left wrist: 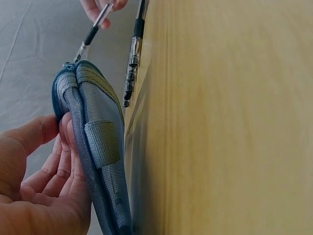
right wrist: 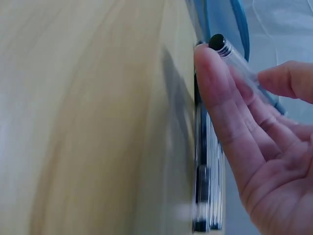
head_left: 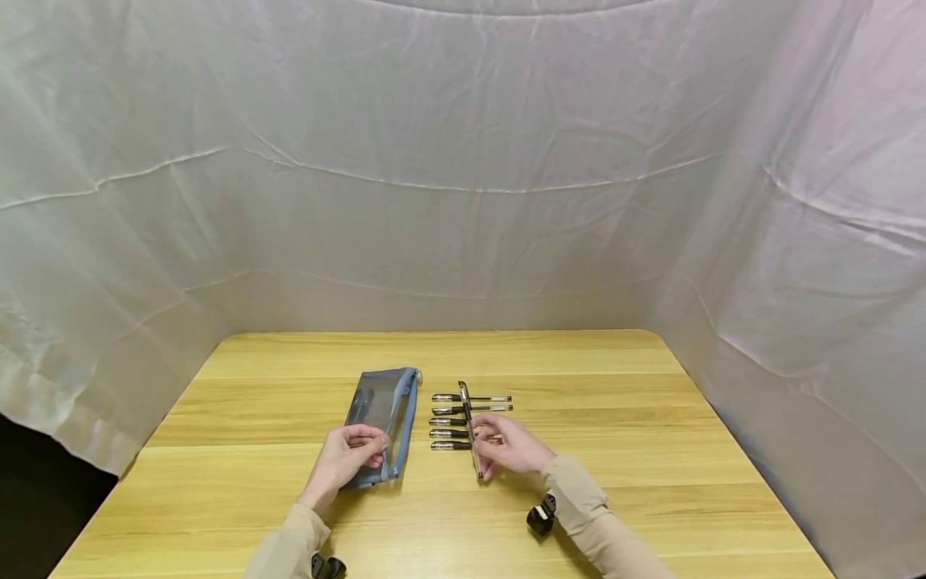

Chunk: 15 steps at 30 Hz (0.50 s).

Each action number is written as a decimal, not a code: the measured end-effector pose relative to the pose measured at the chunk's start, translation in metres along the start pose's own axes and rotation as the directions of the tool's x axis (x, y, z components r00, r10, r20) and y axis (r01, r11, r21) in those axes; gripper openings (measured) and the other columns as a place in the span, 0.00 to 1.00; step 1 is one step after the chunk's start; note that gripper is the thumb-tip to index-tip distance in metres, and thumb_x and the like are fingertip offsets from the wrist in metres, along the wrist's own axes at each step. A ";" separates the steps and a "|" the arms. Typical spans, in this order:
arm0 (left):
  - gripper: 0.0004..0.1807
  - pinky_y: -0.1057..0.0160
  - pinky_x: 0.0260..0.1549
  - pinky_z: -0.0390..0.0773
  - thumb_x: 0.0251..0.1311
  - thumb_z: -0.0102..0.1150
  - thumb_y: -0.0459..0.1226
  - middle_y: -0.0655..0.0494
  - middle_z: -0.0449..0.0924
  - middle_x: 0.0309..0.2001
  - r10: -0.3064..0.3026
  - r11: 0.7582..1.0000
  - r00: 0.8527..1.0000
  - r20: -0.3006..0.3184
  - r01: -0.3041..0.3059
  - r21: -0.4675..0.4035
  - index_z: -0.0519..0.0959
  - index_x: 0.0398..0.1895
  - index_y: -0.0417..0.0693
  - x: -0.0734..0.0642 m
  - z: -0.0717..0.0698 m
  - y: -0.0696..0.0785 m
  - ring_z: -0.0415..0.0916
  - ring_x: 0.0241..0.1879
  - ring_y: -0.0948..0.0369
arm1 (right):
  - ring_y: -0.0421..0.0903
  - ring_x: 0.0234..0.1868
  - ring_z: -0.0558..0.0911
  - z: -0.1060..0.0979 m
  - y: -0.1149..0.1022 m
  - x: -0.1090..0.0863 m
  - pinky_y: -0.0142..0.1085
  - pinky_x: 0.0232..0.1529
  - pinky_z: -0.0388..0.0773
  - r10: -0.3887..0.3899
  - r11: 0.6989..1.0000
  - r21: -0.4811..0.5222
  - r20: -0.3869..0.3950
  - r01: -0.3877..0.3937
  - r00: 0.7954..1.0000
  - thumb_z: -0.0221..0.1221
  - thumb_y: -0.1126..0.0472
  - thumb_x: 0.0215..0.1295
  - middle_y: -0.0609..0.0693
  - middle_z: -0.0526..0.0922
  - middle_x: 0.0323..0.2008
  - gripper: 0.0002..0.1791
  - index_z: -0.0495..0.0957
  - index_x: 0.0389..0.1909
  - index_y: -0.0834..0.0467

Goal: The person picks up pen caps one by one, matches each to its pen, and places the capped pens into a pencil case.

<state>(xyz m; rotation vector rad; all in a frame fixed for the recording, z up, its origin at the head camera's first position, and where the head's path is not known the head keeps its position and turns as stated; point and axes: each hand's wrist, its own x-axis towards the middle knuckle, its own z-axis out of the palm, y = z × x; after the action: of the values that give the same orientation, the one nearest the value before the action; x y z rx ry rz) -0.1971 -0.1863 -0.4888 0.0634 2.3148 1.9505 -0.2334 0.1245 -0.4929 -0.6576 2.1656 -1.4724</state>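
Note:
A blue zip pencil case (head_left: 411, 414) with see-through sides lies to the left of the pens, its zip side parted. Dark shapes show through its far left side. My left hand (head_left: 346, 458) pinches the edge of the opening between thumb and fingers, as the left wrist view also shows. My right hand (head_left: 514, 445) holds a clear-barrelled gel pen (head_left: 465, 400) by its rear part, with the black cap pointing away from me. This pen crosses over a row of several similar pens (head_left: 450, 422) lying side by side, caps to the left. My right hand hides the rear ends of the nearer ones.
The wooden table (head_left: 593, 378) spreads out around the case and pens. A pale grey curtain (head_left: 463, 241) hangs behind it and along both sides. A small black device (head_left: 541, 516) sits at my right wrist, and another (head_left: 328, 566) at my left.

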 end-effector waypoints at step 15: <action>0.14 0.69 0.30 0.85 0.64 0.63 0.30 0.43 0.87 0.34 -0.008 1.000 1.000 -0.013 0.008 0.002 0.79 0.45 0.23 0.000 0.001 0.001 0.82 0.25 0.66 | 0.43 0.24 0.83 0.026 -0.018 0.037 0.36 0.31 0.88 0.218 0.928 0.327 -0.079 -0.181 0.973 0.57 0.70 0.68 0.63 0.84 0.42 0.26 0.64 0.65 0.71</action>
<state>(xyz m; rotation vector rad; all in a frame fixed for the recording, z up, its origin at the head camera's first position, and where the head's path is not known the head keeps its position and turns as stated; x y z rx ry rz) -0.1971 -0.1847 -0.4876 0.0409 2.3219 1.9504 -0.2446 0.0770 -0.4880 -0.2374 1.9430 -1.7275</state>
